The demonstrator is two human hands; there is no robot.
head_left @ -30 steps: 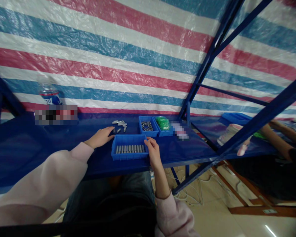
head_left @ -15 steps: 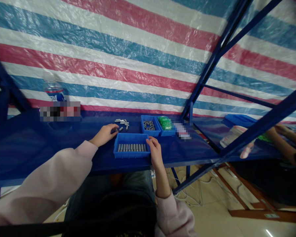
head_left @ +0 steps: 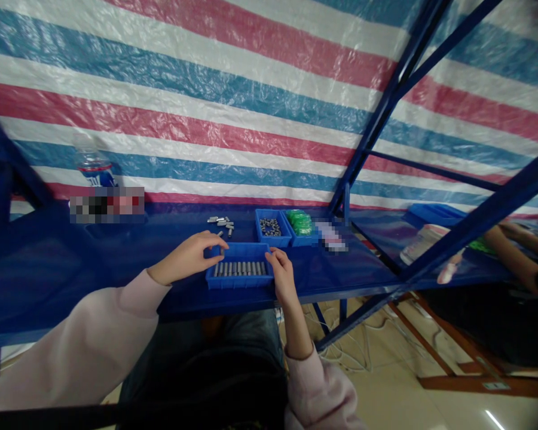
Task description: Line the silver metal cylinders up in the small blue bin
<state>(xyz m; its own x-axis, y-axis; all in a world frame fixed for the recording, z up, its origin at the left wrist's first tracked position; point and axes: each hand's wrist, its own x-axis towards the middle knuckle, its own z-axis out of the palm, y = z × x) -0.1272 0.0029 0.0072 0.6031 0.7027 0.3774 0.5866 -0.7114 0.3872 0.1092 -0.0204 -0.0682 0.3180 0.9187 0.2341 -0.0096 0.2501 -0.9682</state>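
Observation:
A blue plastic bin stands near the table's front edge, with a row of grey metal cylinders lined up side by side inside. My right hand is closed on the bin's right end, thumb and fingers at the rim. Over the bin's left back corner, my left hand pinches a small metal cylinder between thumb and fingers. Several loose metal cylinders lie on the table just behind the bin.
Behind, a blue bin of small metal parts adjoins one with green bags. A plastic bottle stands at the back left. A blue steel frame crosses on the right; beyond it are a co-worker's arms.
My left hand has moved right from the loose cylinders to over the bin's left end, with a cylinder in its fingers. My right hand stays on the bin.

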